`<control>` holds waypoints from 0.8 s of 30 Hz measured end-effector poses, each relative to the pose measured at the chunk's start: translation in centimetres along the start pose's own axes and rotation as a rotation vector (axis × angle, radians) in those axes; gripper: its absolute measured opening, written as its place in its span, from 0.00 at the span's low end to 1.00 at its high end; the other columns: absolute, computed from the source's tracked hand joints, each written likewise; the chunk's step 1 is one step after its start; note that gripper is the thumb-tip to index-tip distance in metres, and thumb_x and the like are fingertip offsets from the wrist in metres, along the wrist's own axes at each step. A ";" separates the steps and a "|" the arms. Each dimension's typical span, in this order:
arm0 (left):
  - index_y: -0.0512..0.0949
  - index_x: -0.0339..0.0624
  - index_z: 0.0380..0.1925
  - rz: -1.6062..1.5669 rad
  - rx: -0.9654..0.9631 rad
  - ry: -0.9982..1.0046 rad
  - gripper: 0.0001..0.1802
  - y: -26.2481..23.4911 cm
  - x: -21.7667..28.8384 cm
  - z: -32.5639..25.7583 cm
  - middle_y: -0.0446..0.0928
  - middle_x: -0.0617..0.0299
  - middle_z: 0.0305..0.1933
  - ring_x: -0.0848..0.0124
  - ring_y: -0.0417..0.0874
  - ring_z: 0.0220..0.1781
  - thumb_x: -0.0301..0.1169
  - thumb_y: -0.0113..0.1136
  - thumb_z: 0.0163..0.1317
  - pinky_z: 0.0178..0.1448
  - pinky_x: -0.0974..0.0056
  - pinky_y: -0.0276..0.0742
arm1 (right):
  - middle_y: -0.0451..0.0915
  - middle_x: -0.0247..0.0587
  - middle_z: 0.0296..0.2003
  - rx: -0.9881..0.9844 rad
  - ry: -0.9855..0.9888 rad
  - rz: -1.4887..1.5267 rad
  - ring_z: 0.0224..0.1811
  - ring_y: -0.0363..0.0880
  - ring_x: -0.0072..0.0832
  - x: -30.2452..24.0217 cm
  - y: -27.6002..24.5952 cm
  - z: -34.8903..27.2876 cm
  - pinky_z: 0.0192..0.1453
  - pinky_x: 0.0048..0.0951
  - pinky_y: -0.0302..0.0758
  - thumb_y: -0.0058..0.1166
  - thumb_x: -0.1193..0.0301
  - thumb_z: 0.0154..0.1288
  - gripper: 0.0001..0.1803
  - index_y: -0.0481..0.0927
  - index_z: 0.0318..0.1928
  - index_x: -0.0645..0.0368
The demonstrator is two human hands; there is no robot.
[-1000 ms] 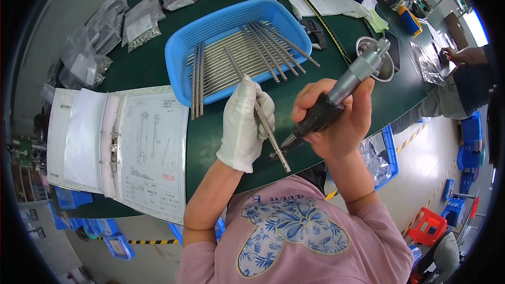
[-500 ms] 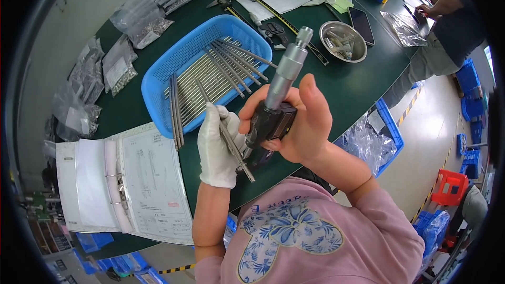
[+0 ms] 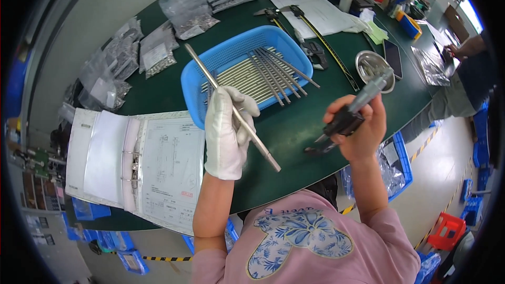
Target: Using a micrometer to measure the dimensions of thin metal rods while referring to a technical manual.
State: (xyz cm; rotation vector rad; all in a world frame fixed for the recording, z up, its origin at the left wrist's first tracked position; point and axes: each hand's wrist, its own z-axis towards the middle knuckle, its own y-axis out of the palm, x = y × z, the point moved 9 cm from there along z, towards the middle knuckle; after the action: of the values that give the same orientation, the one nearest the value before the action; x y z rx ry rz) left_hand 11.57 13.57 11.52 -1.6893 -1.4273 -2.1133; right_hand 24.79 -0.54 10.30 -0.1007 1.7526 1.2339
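My left hand [image 3: 227, 134], in a white glove, is closed round a long thin metal rod [image 3: 256, 141]. The rod slants from above the basket's near left side down toward the table's front edge. Bare, my right hand [image 3: 364, 131] grips a digital micrometer [image 3: 347, 119] with a black body and silver barrel; its frame end is blurred. Rod and micrometer are apart. Behind my left hand stands a blue plastic basket [image 3: 190, 85] holding a layer of metal rods [image 3: 239, 80]. Several darker rods [image 3: 276, 76] lie across its right side, their ends over the rim.
An open ring binder [image 3: 171, 171] with a drawing lies left. Bags of small metal parts [image 3: 192, 13] line the back left. Two calipers [image 3: 323, 39] lie behind the basket. A metal bowl [image 3: 363, 59] and a phone [image 3: 392, 58] are at right. Another person's hand [image 3: 470, 47] shows far right.
The micrometer has moved right, away from the rod, and tilted over. My left hand has raised the rod, which now sits clear of the micrometer. The view has shifted.
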 end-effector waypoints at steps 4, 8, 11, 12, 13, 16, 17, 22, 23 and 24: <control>0.63 0.42 0.28 0.303 -0.013 0.242 0.12 1.3 4.4 0.2 0.68 0.63 0.21 0.85 0.57 0.11 0.37 0.35 0.67 0.14 0.79 0.51 | 0.72 0.48 0.21 0.093 -0.098 -0.025 0.09 0.60 0.22 -2.5 -1.3 -0.4 0.08 0.15 0.56 0.25 0.44 0.60 0.35 0.71 0.28 0.66; 0.62 0.41 0.26 0.518 -0.126 0.514 0.11 3.0 4.5 -0.1 0.66 0.62 0.24 0.77 0.68 0.21 0.34 0.43 0.64 0.26 0.72 0.65 | 0.74 0.52 0.21 0.024 -0.054 0.098 0.09 0.63 0.24 -2.6 0.6 -0.4 0.09 0.16 0.57 0.24 0.42 0.59 0.38 0.72 0.28 0.69; 0.62 0.39 0.25 0.859 -0.207 0.795 0.13 3.8 3.4 -0.2 0.64 0.58 0.28 0.66 0.72 0.33 0.33 0.54 0.57 0.36 0.64 0.69 | 0.74 0.52 0.22 -0.076 0.043 0.165 0.09 0.62 0.24 -1.5 2.6 -0.1 0.09 0.17 0.57 0.23 0.42 0.59 0.38 0.72 0.28 0.69; 0.62 0.38 0.24 0.970 -0.214 0.870 0.13 4.3 3.1 -0.6 0.63 0.56 0.29 0.62 0.73 0.35 0.33 0.54 0.57 0.37 0.63 0.69 | 0.74 0.52 0.22 -0.115 0.067 0.186 0.09 0.61 0.24 -1.1 3.1 0.0 0.09 0.17 0.57 0.22 0.43 0.60 0.39 0.72 0.28 0.69; 0.62 0.38 0.24 1.080 -0.224 0.946 0.14 4.8 2.6 -0.9 0.63 0.54 0.31 0.59 0.73 0.37 0.33 0.55 0.56 0.38 0.62 0.70 | 0.74 0.53 0.22 -0.162 0.071 0.202 0.09 0.62 0.24 -0.9 3.8 0.2 0.09 0.17 0.58 0.21 0.44 0.61 0.38 0.72 0.29 0.70; 0.61 0.38 0.25 1.090 -0.232 0.884 0.15 4.2 1.3 -0.8 0.62 0.53 0.32 0.55 0.74 0.40 0.34 0.55 0.56 0.39 0.61 0.70 | 0.75 0.53 0.22 -0.154 0.067 0.185 0.08 0.62 0.24 -0.6 4.1 0.3 0.10 0.17 0.58 0.20 0.45 0.61 0.38 0.73 0.29 0.70; 0.61 0.38 0.25 1.103 -0.234 0.883 0.15 4.2 1.2 -0.8 0.62 0.53 0.31 0.55 0.74 0.40 0.34 0.55 0.55 0.38 0.61 0.71 | 0.75 0.54 0.22 -0.179 0.085 0.198 0.08 0.62 0.25 -0.3 4.3 0.3 0.10 0.17 0.58 0.20 0.45 0.61 0.39 0.73 0.29 0.70; 0.60 0.38 0.25 1.117 -0.228 0.862 0.14 3.9 0.7 -0.9 0.61 0.53 0.31 0.55 0.73 0.39 0.33 0.55 0.55 0.39 0.61 0.71 | 0.75 0.54 0.22 -0.219 0.132 0.232 0.08 0.61 0.25 0.2 4.9 -0.1 0.10 0.18 0.58 0.21 0.44 0.61 0.39 0.74 0.29 0.70; 0.60 0.38 0.25 1.125 -0.236 0.875 0.14 4.0 0.7 -1.0 0.61 0.53 0.30 0.55 0.73 0.38 0.32 0.55 0.55 0.40 0.61 0.71 | 0.75 0.54 0.22 -0.221 0.128 0.222 0.08 0.61 0.25 0.1 4.9 -0.1 0.10 0.18 0.58 0.21 0.44 0.61 0.39 0.74 0.29 0.70; 0.60 0.38 0.25 1.124 -0.237 0.874 0.14 3.9 0.6 -1.0 0.61 0.53 0.30 0.55 0.73 0.38 0.32 0.55 0.55 0.40 0.61 0.71 | 0.76 0.54 0.22 -0.223 0.125 0.213 0.08 0.62 0.24 0.1 5.0 -0.2 0.10 0.18 0.58 0.21 0.44 0.61 0.39 0.74 0.29 0.70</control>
State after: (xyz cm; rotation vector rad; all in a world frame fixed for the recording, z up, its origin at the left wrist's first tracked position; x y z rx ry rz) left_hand 12.88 10.94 14.40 -0.9198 0.0607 -1.8470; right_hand 21.90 1.79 13.63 -0.1258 1.7602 1.6072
